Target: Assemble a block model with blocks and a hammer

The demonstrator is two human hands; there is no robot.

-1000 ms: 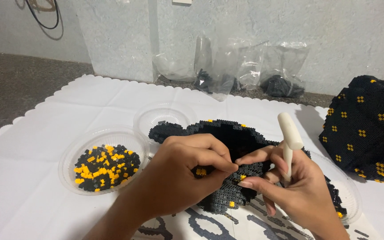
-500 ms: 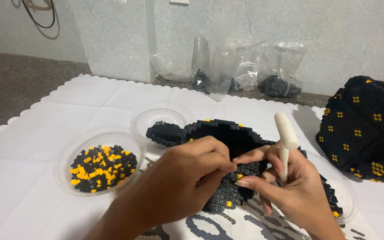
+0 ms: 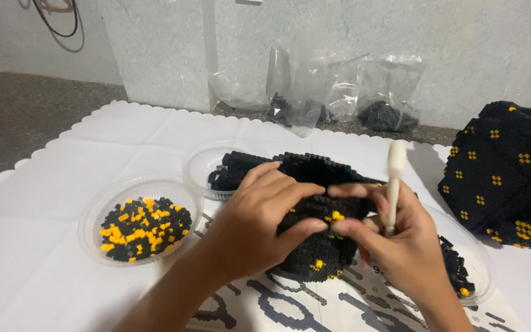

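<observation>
Left hand (image 3: pixel 259 224) grips the black brick model (image 3: pixel 314 246) at frame centre, fingers curled over its top. Right hand (image 3: pixel 401 246) pinches a yellow brick (image 3: pixel 337 216) against the model, remaining fingers closed on a white tool (image 3: pixel 394 178). Bowl of black-and-yellow bricks (image 3: pixel 139 224) lies at 9 o'clock.

The scene is evenly and softly lit from above, faint shadows are cast under both hands, and slight motion blur is seen throughout.
</observation>
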